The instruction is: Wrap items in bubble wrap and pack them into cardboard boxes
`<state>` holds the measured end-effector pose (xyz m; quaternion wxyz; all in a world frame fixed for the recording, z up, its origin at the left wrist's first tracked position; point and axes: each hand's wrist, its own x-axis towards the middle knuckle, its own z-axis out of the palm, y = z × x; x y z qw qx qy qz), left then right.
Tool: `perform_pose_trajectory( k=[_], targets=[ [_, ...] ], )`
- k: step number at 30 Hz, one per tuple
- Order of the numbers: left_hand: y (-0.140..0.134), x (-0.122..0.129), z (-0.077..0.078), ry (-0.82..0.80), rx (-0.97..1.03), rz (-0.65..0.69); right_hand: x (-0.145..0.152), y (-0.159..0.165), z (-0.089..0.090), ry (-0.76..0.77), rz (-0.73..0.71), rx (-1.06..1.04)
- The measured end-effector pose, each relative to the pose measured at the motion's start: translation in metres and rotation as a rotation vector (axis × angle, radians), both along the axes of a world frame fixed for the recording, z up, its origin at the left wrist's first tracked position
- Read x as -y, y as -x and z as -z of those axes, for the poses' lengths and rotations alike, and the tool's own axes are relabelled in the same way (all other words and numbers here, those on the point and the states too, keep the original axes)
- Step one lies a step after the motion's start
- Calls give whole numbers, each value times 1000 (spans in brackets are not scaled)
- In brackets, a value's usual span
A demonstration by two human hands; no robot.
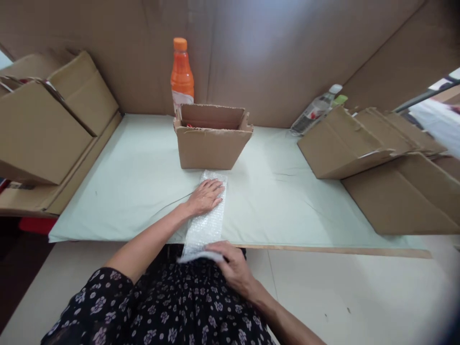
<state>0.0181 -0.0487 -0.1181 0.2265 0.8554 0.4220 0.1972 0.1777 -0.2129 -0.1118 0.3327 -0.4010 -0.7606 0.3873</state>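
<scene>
A strip of bubble wrap (205, 230) lies lengthwise on the pale green tabletop, its near end hanging over the front edge. My left hand (206, 197) rests flat on the strip's far part, fingers stretched out. At the near end, my right hand (232, 266) pinches the bubble wrap between thumb and fingers, and that end is folded up and slightly blurred. Just beyond the strip stands an open cardboard box (212, 149) with something red barely visible inside.
Behind the box stands an orange bottle (182, 76). Cardboard boxes (43, 129) are stacked at the left, and more cardboard boxes (402, 191) lie at the right beside a clear plastic bottle (314, 112). A cardboard wall (251, 62) closes the back of the table (287, 206).
</scene>
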Motion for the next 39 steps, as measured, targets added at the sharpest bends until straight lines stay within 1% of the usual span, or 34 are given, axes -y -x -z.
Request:
perform_pose_trajectory(
  k=[2,3,4,5,7,10,11,12,14,16,18,19,22,23,24,26,28,30,32,34,36,37,39],
  targets=[
    [3,1,-4,4,58,-38,-11,-3,-8,192,102,-50],
    [7,3,-7,5,95,-70,-18,-5,-12,237,136,-45],
    [12,7,-12,6,135,-110,-24,-7,-14,241,166,-19],
    [19,13,-16,6,178,-157,-30,-9,-16,208,195,29],
    [33,34,-25,4,254,-256,-42,-8,-15,72,260,189],
    [49,77,-34,-40,344,-393,-54,-1,-5,-158,318,447],
    [50,92,-34,-71,355,-400,-56,2,-1,-208,327,502],
    [50,105,-34,-103,348,-381,-57,4,3,-236,337,537],
    [45,125,-32,-148,281,-280,-57,4,7,-261,367,546],
    [39,136,-28,-140,170,-168,-52,-1,6,-288,404,512],
    [35,138,-25,-120,89,-106,-45,-10,-2,-329,387,475],
    [34,137,-24,-114,70,-90,-41,-14,-8,-347,340,464],
    [36,132,-23,-122,110,-86,-35,-21,-22,-354,91,463],
    [37,130,-24,-116,145,-91,-34,-21,-24,-340,29,455],
    [37,128,-24,-100,182,-101,-35,-20,-25,-316,1,436],
    [37,124,-24,-56,228,-149,-39,-17,-23,-244,38,371],
    [34,118,-22,-45,186,-226,-44,-14,-18,-195,139,333],
    [30,111,-18,-71,96,-294,-46,-13,-16,-235,243,356],
    [26,106,-15,-108,34,-334,-46,-13,-17,-317,291,405],
    [26,106,-14,-147,58,-337,-44,-15,-19,-354,228,465],
    [30,110,-15,-189,129,-298,-43,-16,-19,-341,132,518],
    [33,114,-15,-198,158,-265,-43,-17,-18,-330,108,523],
    [39,120,-16,-191,164,-207,-44,-18,-15,-316,115,482]
  ],
)
